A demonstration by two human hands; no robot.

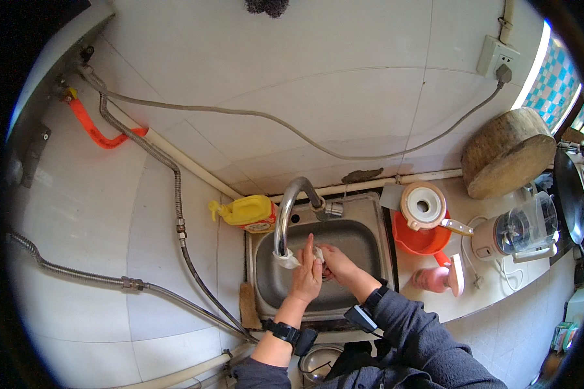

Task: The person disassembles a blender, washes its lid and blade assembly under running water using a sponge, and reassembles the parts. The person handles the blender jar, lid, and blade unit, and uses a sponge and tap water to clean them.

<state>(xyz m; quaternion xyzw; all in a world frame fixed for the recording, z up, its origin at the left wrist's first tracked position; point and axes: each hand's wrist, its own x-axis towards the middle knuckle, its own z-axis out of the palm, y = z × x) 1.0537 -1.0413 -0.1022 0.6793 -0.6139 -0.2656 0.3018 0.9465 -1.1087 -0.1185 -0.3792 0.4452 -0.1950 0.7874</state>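
Both my hands are over the stainless steel sink point(370, 287), close together beneath the curved chrome faucet point(283, 214). My left hand point(307, 274) has its fingers stretched out, with the index finger pointing up. My right hand point(338, 262) is curled beside it, near a small whitish piece point(318, 254) between the two hands; which hand grips it I cannot tell. A white cloth-like wrap point(287, 261) hangs at the faucet's spout, next to my left fingertips. What lies under my palms is hidden.
Left of the faucet lies a yellow pump bottle point(250, 211). To the right are a red-orange colander or basin point(416, 240), a pink pump bottle point(430, 279), a knife handle point(457, 227), a blender-like appliance point(491, 238) and round wooden blocks point(511, 165). A brown sponge point(248, 306) lies at the sink's left edge.
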